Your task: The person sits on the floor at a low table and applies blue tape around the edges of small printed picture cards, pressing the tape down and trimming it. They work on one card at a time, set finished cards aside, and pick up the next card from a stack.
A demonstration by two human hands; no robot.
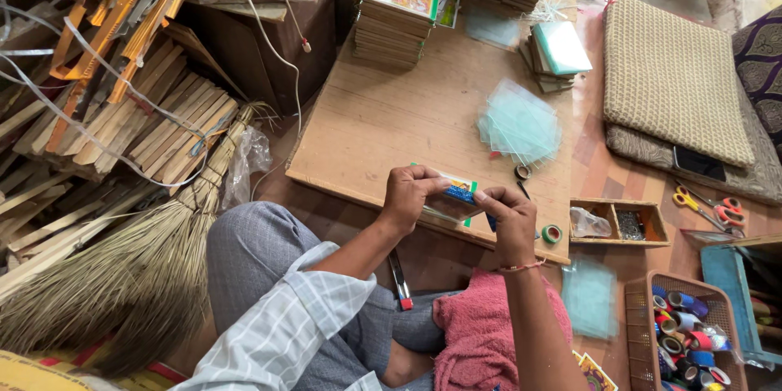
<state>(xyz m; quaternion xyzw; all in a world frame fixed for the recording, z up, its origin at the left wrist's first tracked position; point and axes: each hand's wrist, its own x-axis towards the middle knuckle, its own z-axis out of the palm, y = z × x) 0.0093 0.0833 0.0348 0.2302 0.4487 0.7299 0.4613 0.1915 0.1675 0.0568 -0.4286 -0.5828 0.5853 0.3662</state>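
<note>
Pinching a small picture card [453, 195] from both sides, the two hands meet at the centre of the frame, just above the near edge of a low wooden board [383, 114]. The left hand [407, 195] grips the card's left end with fingers curled over its top, and the right hand [509, 220] clamps its right end between thumb and fingertips (a thin bracelet sits on that wrist). The card lies between the hands, touching both, held flat over the board's edge; its blue and yellow face shows in the gap.

Just right of the right hand lies a small green roll of tape [552, 234], near it a wooden tray with two compartments [619, 224]. Higher on the board, right of centre, sits a loose pile of clear glass sheets [519, 126]. A stack of framed pictures [395, 20] stands at the upper middle. A broom [122, 277] lies at lower left, a basket of tape rolls [680, 334] at lower right.
</note>
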